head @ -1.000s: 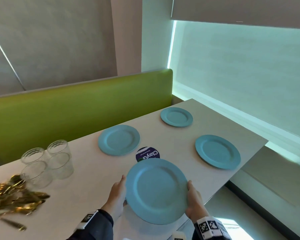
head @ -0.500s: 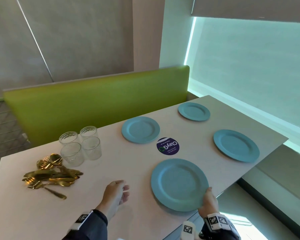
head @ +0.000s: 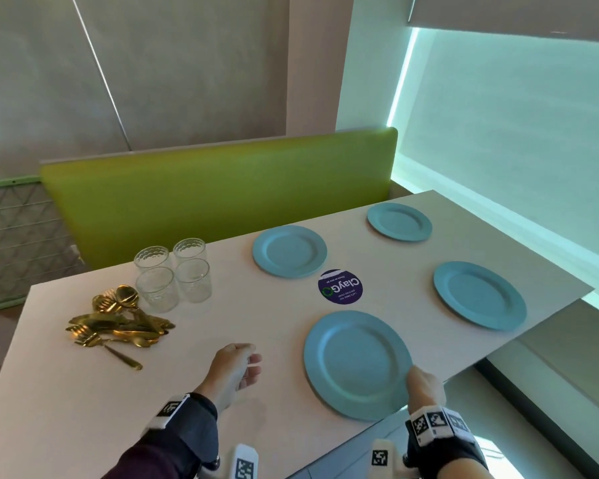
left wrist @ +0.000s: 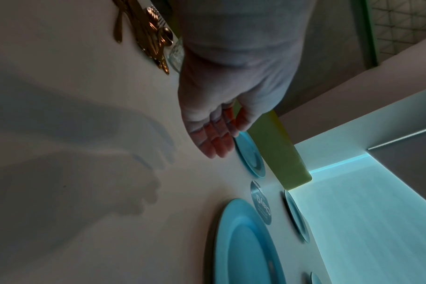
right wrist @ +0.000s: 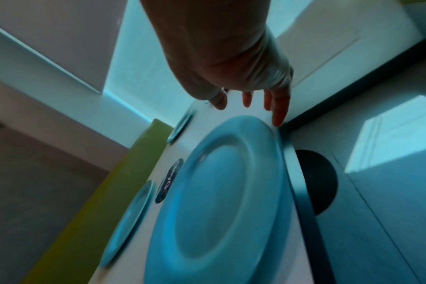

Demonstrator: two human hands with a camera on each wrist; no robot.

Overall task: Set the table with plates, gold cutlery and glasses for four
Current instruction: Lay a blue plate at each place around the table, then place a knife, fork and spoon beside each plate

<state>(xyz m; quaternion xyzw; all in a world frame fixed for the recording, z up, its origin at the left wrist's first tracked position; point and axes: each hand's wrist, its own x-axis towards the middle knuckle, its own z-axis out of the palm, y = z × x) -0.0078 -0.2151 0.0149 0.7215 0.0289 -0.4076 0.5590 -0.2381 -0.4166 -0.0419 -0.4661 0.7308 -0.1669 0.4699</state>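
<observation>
Plates: four blue plates [head: 358,364] down.
Right hand [head: 424,385]: fingers straight, touching near plate's rim.
Left hand [head: 234,369]: loose, empty.
Next: gold cutlery [head: 118,321].

A canteen or café booth: green padded bench [head: 218,198] behind a table [head: 222,326] bearing a clean-up sticker [head: 340,287].

Head looks down; wrists share near plate [head: 357,364].
</observation>
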